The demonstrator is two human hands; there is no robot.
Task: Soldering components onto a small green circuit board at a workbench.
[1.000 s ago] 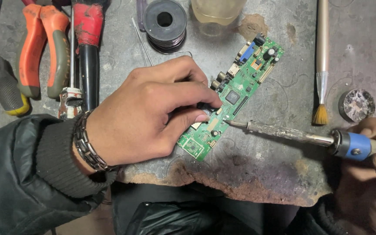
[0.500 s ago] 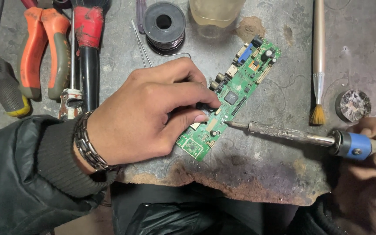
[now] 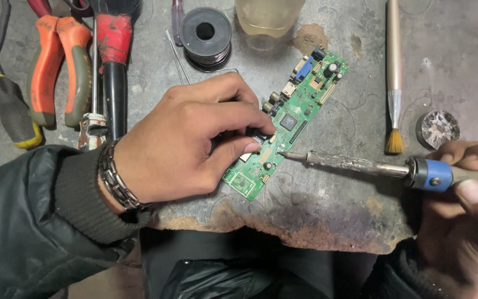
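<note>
Little has changed since the earlier frames: the left hand (image 3: 195, 141) still presses its fingertips on the narrow green circuit board (image 3: 289, 124) lying slantwise on the grey, pitted stone slab (image 3: 316, 194), hiding the board's near middle. The right hand (image 3: 466, 221), partly cut off at the edge, grips the blue-collared soldering iron (image 3: 360, 164), its crusted metal tip still touching the board's edge.

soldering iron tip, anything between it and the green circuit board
Nothing visible. The soldering iron, held by the right hand, has its tip right at the circuit board edge. The left hand rests on the board just left of that spot, fingertips close beside.
</note>
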